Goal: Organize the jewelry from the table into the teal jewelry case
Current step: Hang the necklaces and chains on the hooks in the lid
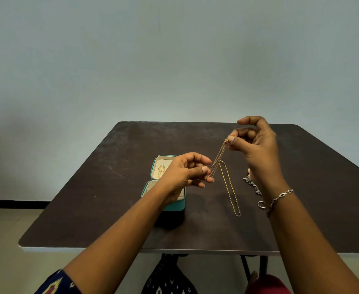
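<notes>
Patterned sleeve [55, 283] nearest. Left hand [187, 172], right hand [257, 149] each pinch fine gold chain [216, 160], stretched above tabletop [110, 198], beside open teal case [174, 205]. Risk: doubled strands snag second chain [230, 189] lying below, then tangle or drop.

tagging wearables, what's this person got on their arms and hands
A silver link bracelet sits on the right wrist. The left arm has a dark blue sleeve with yellow and pink pattern near the elbow. Forearms are otherwise bare, no gloves or watch.

The table [110, 198] looks matt and scuffed, the chains [230, 187] shiny gold-toned metal, the case [175, 205] perhaps smooth leatherette.
</notes>
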A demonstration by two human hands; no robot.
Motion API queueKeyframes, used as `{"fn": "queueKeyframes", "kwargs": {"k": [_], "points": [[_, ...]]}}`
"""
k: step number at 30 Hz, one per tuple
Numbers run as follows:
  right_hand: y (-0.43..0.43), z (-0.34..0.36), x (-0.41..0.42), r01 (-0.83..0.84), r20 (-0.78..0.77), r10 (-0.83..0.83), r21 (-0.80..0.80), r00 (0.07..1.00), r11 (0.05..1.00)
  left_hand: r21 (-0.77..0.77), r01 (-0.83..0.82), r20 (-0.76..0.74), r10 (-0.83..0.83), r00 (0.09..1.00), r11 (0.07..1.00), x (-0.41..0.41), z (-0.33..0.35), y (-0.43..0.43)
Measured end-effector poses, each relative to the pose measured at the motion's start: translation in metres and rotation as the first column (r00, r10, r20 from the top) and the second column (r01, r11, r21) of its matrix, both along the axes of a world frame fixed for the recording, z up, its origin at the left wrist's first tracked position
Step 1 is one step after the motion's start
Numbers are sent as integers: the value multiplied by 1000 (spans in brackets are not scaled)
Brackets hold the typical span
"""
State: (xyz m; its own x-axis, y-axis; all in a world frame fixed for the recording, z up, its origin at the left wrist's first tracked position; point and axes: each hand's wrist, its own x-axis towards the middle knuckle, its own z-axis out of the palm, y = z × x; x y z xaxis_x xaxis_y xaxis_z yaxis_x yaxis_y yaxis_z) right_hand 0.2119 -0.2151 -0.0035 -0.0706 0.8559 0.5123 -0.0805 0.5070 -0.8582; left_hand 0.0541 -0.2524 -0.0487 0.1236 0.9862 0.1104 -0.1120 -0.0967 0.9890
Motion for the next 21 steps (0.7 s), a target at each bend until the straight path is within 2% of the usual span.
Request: {"fn": "queueKeyframes", "kwargs": {"k": [21], "points": [[0,-4,5,-1,-30,0,-24,1000,1000,-15,-4,-31,4,1000,1000,1,-1,1]]}}
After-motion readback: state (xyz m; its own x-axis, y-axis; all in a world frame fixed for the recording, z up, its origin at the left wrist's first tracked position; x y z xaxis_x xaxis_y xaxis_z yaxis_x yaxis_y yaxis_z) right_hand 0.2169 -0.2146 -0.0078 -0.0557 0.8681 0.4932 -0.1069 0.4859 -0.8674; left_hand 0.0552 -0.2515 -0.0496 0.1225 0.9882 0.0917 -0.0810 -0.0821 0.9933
